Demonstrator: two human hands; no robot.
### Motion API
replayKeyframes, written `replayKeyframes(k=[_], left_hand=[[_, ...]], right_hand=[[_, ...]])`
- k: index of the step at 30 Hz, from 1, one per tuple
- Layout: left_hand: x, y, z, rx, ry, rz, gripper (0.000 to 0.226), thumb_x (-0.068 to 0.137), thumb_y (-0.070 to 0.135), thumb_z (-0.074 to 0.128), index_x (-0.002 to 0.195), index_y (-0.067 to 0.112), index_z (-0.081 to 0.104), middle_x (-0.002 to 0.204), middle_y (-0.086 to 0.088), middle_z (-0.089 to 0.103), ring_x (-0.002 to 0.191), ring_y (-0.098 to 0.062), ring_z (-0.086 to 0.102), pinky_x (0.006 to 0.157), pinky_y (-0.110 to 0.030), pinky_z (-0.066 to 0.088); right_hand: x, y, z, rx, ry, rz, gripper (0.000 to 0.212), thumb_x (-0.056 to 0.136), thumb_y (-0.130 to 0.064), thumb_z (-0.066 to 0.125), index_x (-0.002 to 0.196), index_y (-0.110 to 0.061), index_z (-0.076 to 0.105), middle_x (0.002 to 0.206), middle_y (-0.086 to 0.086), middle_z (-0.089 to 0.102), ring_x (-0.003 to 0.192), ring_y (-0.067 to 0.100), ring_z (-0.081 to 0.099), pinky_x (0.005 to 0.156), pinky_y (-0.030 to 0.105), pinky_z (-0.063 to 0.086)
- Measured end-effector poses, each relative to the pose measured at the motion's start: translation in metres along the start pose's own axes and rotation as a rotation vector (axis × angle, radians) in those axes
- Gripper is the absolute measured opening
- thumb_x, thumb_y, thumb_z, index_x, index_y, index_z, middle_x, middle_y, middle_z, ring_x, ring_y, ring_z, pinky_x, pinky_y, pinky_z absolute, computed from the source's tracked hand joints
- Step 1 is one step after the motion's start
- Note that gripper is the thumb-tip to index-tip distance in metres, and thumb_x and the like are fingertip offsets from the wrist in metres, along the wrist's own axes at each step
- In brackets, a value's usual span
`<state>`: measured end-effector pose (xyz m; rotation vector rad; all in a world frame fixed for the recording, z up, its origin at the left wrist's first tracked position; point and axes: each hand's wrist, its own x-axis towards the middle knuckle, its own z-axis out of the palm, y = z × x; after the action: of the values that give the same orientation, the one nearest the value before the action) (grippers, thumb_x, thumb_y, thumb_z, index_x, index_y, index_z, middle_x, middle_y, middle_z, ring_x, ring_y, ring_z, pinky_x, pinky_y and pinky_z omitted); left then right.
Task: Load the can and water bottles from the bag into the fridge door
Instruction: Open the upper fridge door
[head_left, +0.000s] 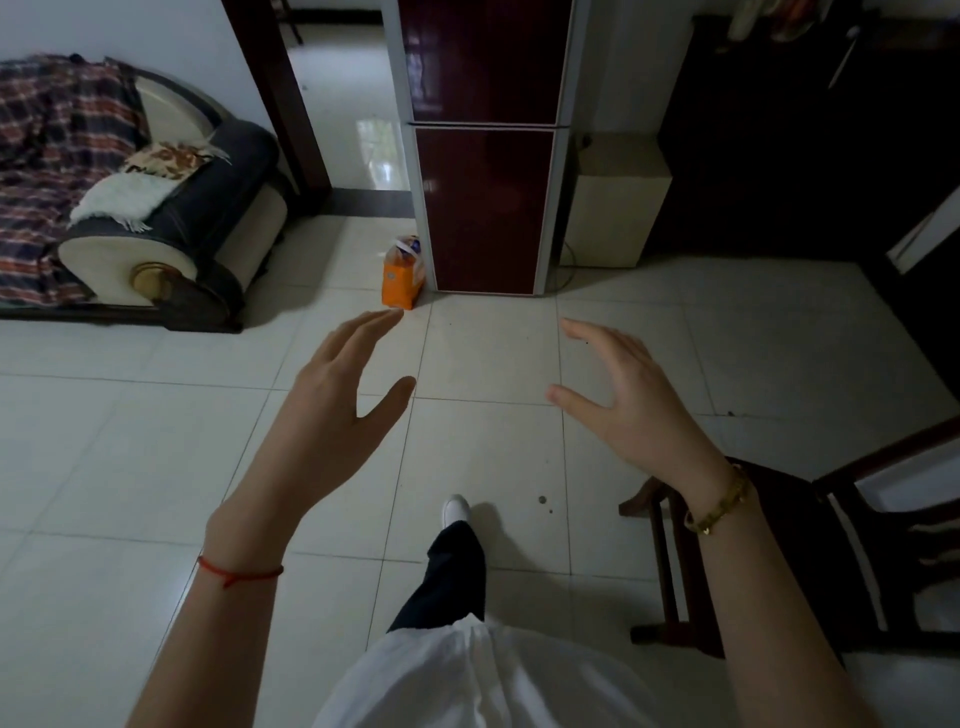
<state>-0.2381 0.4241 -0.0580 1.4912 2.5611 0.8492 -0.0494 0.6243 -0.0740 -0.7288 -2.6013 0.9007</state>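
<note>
An orange bag (401, 278) stands on the tiled floor against the left front corner of a dark red two-door fridge (485, 202). Both fridge doors are closed. The bag's contents are hidden from here. My left hand (343, 384) is raised in front of me, fingers spread, its fingertips pointing toward the bag but well short of it. My right hand (618, 387) is held up beside it, also spread and holding nothing. One leg (452, 566) is stepped forward on the floor.
A sofa (156, 208) with a plaid blanket sits at the left. A beige cabinet (615, 200) stands right of the fridge, with dark furniture beyond. A wooden chair (810, 545) is close at my right. An open doorway (353, 114) lies left of the fridge.
</note>
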Motion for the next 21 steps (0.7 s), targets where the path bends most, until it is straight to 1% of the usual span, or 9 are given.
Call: replayKeyframes(k=[6, 8, 11, 14, 19, 21], left_hand=[[0.085, -0.034, 0.006, -0.012, -0.010, -0.011, 0.061, 0.092, 0.040, 0.054, 0.148, 0.025, 0.036, 0.150, 0.001, 0.044, 0.135, -0.017, 0.044, 0.109, -0.032, 0.037], [0.120, -0.045, 0.004, -0.016, 0.004, -0.007, 0.060, 0.092, 0.042, 0.052, 0.148, 0.026, 0.036, 0.150, 0.001, 0.044, 0.135, -0.017, 0.044, 0.109, -0.035, 0.039], [0.173, -0.061, -0.002, -0.023, 0.028, 0.015, 0.059, 0.092, 0.042, 0.051, 0.148, 0.028, 0.036, 0.150, 0.003, 0.043, 0.135, -0.015, 0.043, 0.109, -0.031, 0.037], [0.226, -0.077, -0.006, -0.022, 0.043, 0.050, 0.058, 0.093, 0.040, 0.052, 0.148, 0.027, 0.036, 0.151, 0.003, 0.043, 0.136, -0.015, 0.043, 0.109, -0.032, 0.038], [0.302, -0.099, -0.002, 0.000, 0.032, 0.090, 0.057, 0.092, 0.037, 0.054, 0.145, 0.023, 0.040, 0.149, 0.002, 0.045, 0.133, -0.010, 0.044, 0.104, -0.015, 0.029], [0.327, -0.107, 0.000, 0.007, 0.016, 0.094, 0.058, 0.092, 0.037, 0.054, 0.146, 0.024, 0.038, 0.149, 0.002, 0.045, 0.128, -0.001, 0.039, 0.099, -0.004, 0.024]], right_hand=[[0.092, 0.014, -0.001, 0.004, -0.012, 0.009, 0.066, 0.088, -0.043, 0.061, 0.146, -0.026, 0.033, 0.146, -0.010, 0.039, 0.137, 0.005, 0.028, 0.109, 0.023, 0.024], [0.133, 0.015, -0.006, 0.008, -0.003, -0.003, 0.065, 0.088, -0.043, 0.061, 0.145, -0.027, 0.034, 0.145, -0.010, 0.040, 0.136, 0.006, 0.030, 0.111, 0.025, 0.026], [0.196, 0.013, -0.013, 0.008, 0.011, -0.036, 0.065, 0.089, -0.043, 0.061, 0.146, -0.029, 0.033, 0.146, -0.010, 0.040, 0.137, 0.007, 0.030, 0.111, 0.026, 0.026], [0.252, 0.014, -0.017, 0.027, 0.040, -0.057, 0.064, 0.089, -0.040, 0.061, 0.145, -0.029, 0.033, 0.146, -0.009, 0.040, 0.137, 0.006, 0.031, 0.112, 0.027, 0.028], [0.317, 0.026, -0.013, 0.060, 0.050, -0.038, 0.062, 0.090, -0.037, 0.062, 0.145, -0.028, 0.035, 0.145, -0.010, 0.041, 0.137, 0.005, 0.031, 0.108, 0.021, 0.025], [0.339, 0.034, -0.011, 0.066, 0.034, -0.019, 0.062, 0.090, -0.038, 0.062, 0.145, -0.028, 0.035, 0.146, -0.010, 0.040, 0.137, 0.004, 0.030, 0.108, 0.020, 0.024]])
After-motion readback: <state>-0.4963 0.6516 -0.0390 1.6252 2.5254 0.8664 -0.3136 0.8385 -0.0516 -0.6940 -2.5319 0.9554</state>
